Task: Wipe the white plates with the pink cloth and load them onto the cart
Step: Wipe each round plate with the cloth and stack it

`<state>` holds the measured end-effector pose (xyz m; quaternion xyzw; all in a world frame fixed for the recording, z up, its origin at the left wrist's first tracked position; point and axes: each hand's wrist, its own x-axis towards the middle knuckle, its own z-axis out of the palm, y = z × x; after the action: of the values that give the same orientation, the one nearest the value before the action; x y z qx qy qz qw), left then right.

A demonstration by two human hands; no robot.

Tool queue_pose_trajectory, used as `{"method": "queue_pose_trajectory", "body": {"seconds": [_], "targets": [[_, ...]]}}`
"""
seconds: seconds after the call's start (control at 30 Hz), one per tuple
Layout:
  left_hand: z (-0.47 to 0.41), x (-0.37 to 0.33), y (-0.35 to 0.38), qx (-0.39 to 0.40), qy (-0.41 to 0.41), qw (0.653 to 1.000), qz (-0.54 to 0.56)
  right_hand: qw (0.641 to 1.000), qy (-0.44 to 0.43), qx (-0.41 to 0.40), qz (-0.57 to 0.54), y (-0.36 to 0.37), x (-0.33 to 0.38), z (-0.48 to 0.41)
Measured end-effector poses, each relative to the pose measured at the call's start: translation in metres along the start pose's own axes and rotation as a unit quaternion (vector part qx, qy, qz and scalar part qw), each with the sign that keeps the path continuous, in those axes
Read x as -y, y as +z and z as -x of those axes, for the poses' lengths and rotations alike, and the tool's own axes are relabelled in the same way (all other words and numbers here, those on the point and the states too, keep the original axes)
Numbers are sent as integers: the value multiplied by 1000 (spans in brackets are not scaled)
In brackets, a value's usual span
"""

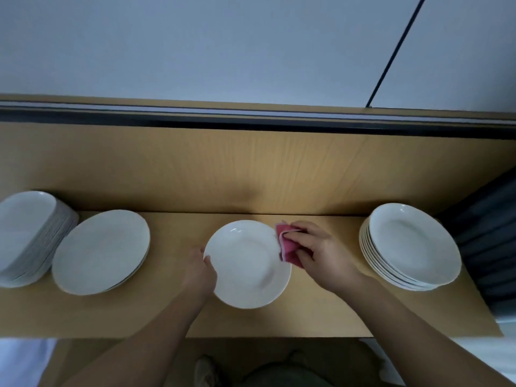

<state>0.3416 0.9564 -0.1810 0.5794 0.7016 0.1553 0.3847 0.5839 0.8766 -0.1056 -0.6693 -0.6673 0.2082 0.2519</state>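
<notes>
A white plate (248, 263) lies in the middle of the wooden shelf (321, 317). My left hand (199, 270) grips its left rim, thumb on top. My right hand (318, 254) holds the folded pink cloth (287, 244) against the plate's right rim. A stack of several white plates (413, 247) stands at the right. Two more stacks are at the left: a low one (102, 251) and a taller, tilted one (28, 236) at the frame's edge. No cart is in view.
A wooden back panel (251, 169) rises behind the shelf, with a dark rail above it. Dark fabric (491, 236) hangs at the right end. Below the shelf's front edge I see my shoe (205, 371) on the floor.
</notes>
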Motion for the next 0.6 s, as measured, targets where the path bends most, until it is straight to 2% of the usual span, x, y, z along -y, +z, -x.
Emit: {"method": "queue_pose_trajectory", "body": {"seconds": [0.2,0.37,0.5,0.6], "targets": [[-16,17,-21,24,-25,999,-27,999,5,29,-25,33,16,-13],[-26,26,-21,55,-20,997,-53,996,13,90,13,63,17,-29],[-32,35,-27,79,13,992,-93,991,-6,131,22,88,19,-54],[-39,43,-38,103,54,983,-142,985,-31,155,73,110,14,-74]]}}
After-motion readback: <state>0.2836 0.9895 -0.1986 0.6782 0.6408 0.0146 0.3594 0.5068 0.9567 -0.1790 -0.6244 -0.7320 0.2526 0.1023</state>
